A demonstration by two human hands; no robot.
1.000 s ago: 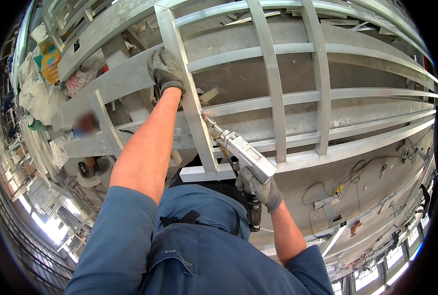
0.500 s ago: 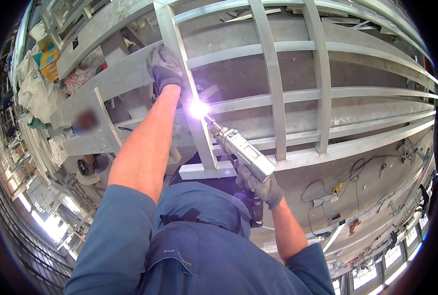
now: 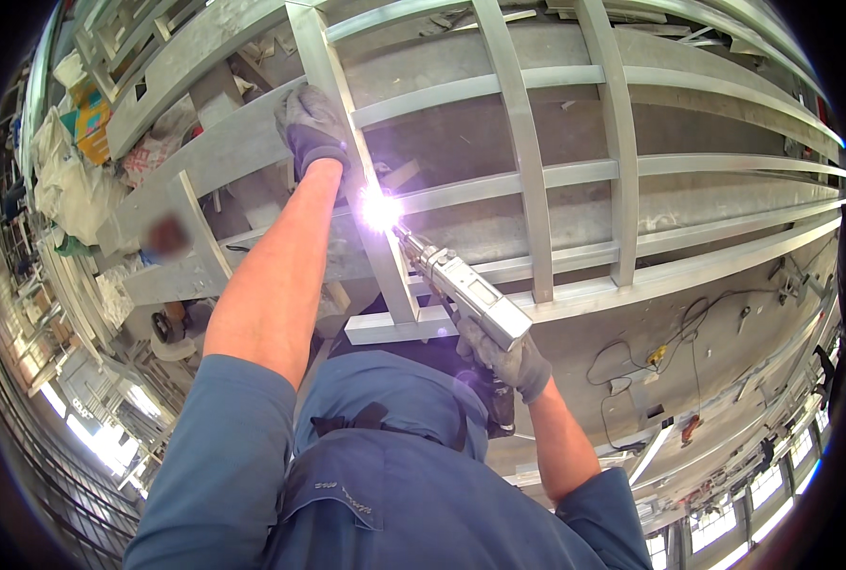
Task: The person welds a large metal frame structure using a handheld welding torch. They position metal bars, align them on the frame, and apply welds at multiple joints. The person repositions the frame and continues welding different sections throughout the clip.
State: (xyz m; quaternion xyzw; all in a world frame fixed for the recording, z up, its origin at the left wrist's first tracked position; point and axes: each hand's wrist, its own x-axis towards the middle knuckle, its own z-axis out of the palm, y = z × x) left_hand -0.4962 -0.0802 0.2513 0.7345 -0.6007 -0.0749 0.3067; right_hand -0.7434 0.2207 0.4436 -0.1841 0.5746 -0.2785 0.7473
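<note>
My right hand [image 3: 506, 359], in a grey glove, is closed round the grip of a silver handheld welding gun [image 3: 475, 294]. Its nozzle points up and left at a bright white-violet weld glare [image 3: 381, 209], which hides the joint beneath it. That glare lies on a square tube of a silver metal frame [image 3: 323, 66], where a crossbar meets it. Farther up the same tube, my left hand [image 3: 313, 125], also gloved in grey, is closed against its left side; the fingertips are partly hidden.
Crossbars and uprights of the frame spread right. Wide grey beams [image 3: 204, 152] lie beneath and to the left, near white sacks [image 3: 66, 180] and a yellow package [image 3: 92, 123]. Dark cables [image 3: 689, 323] and a red-orange tool [image 3: 692, 429] lie on the floor at right.
The frame and my left hand appear slightly higher and farther left in the picture. The weld glare still burns at the nozzle, and both hands keep their hold.
</note>
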